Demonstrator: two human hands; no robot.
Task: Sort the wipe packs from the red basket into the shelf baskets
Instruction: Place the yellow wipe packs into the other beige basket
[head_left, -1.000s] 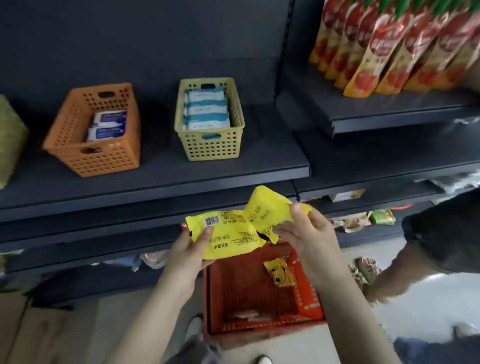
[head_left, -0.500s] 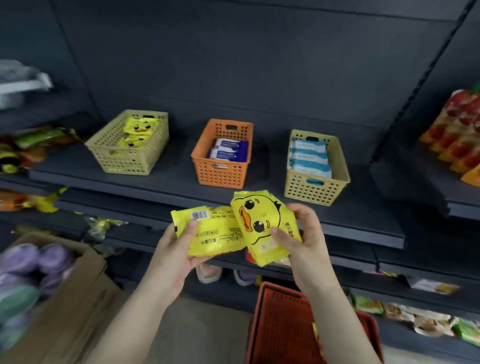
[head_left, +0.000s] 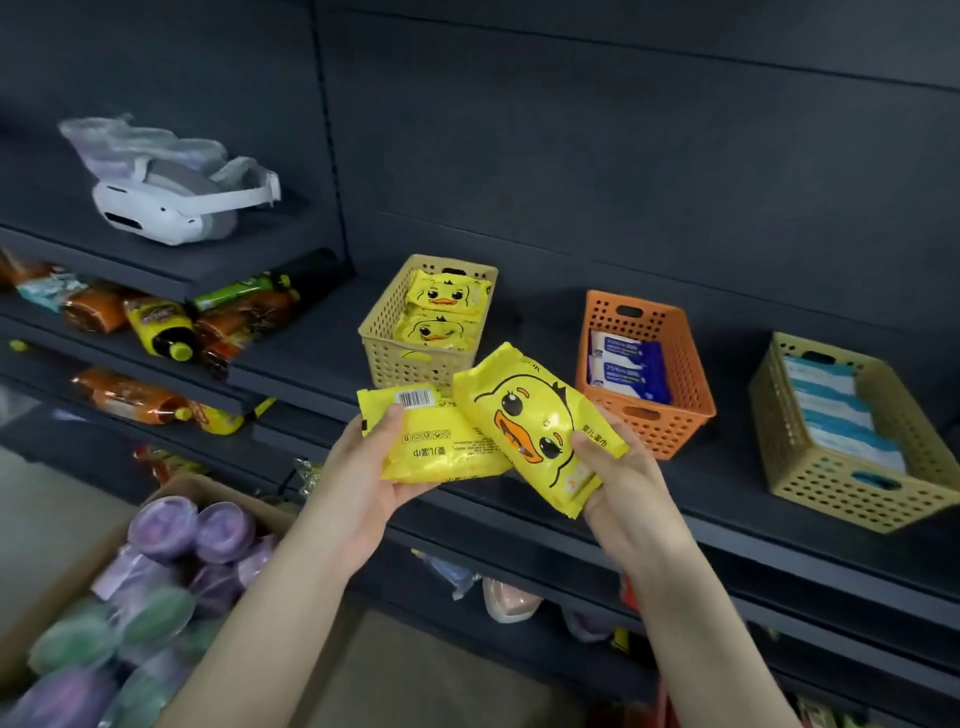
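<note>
My left hand (head_left: 363, 467) grips a yellow wipe pack (head_left: 431, 441) with its barcode side up. In my right hand (head_left: 618, 467) is a second yellow wipe pack (head_left: 530, 421), duck face up, overlapping the first. Both packs hover just in front of the shelf edge, below a pale yellow basket (head_left: 384, 332) that holds two duck packs. To its right stand an orange basket (head_left: 670, 421) with blue-and-white packs and a tan basket (head_left: 800, 457) with light blue packs. The red basket is out of frame.
A white headset (head_left: 171, 208) lies on the upper left shelf. Snack packets (head_left: 166, 322) fill the left shelves. A cardboard box (head_left: 47, 582) of purple and green round items sits on the floor at lower left. More goods lie on the shelves below.
The view has swung left and up, so the red basket has dropped out of sight. Both hands carried the yellow packs up toward the pale yellow basket; the right pack now shows its duck face.
</note>
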